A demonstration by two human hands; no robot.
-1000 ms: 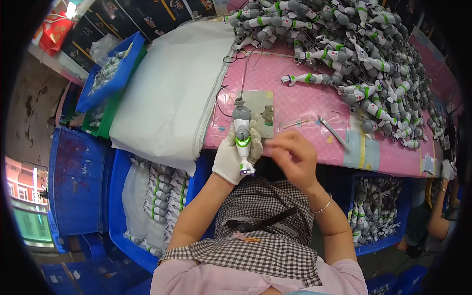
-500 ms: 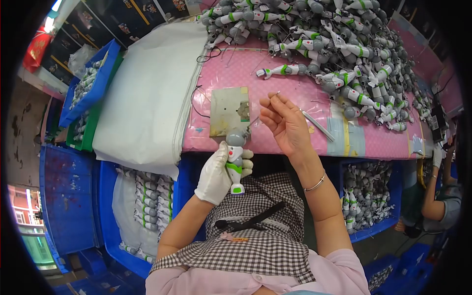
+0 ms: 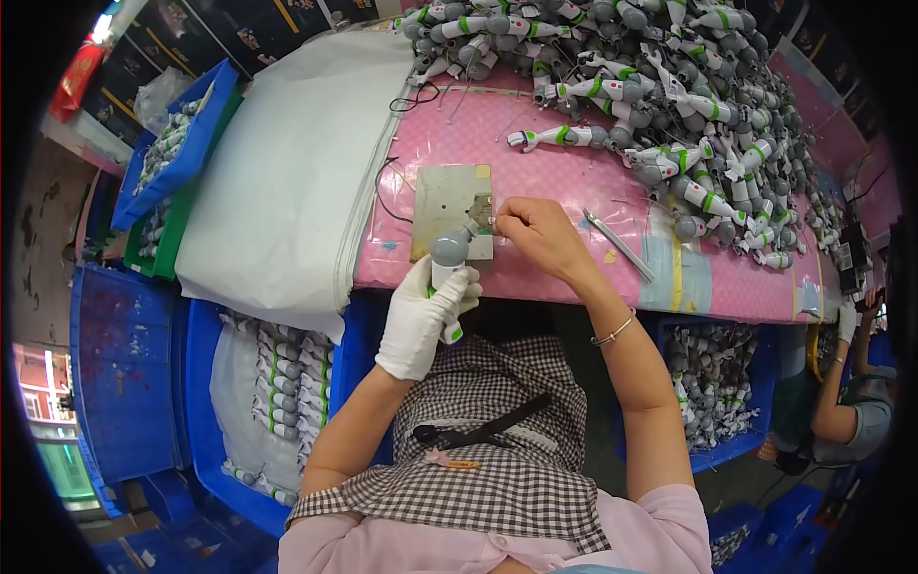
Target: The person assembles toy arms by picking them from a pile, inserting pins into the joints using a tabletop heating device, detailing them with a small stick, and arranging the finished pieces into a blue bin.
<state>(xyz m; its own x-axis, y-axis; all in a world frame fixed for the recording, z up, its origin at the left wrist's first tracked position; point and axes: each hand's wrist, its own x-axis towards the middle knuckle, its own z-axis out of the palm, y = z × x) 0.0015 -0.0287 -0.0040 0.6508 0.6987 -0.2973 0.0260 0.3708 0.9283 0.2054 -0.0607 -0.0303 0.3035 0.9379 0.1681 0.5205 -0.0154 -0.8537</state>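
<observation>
My left hand (image 3: 413, 323), in a white glove, is wrapped round a toy arm (image 3: 449, 251) with a grey ball joint and a white and green forearm. The joint end points up, just over the near part of a flat metal block (image 3: 438, 199). Bare and closed in a pinch, my right hand (image 3: 541, 234) is at the block's right edge, beside a small recessed fitting (image 3: 481, 209). Whatever lies between its fingertips is too small or hidden to make out.
A heap of toy arms (image 3: 660, 105) covers the back right of the pink tabletop (image 3: 535, 177). A slim metal tool (image 3: 620, 245) lies to the right. White sheets (image 3: 277, 182) are at left. Blue bins (image 3: 215, 454) with parts stand below. Another person's gloved hand (image 3: 846, 320) is far right.
My right hand has come down and left from its raised position to the block's edge, its fingers curling in. The toy arm has risen slightly and tilted towards the block.
</observation>
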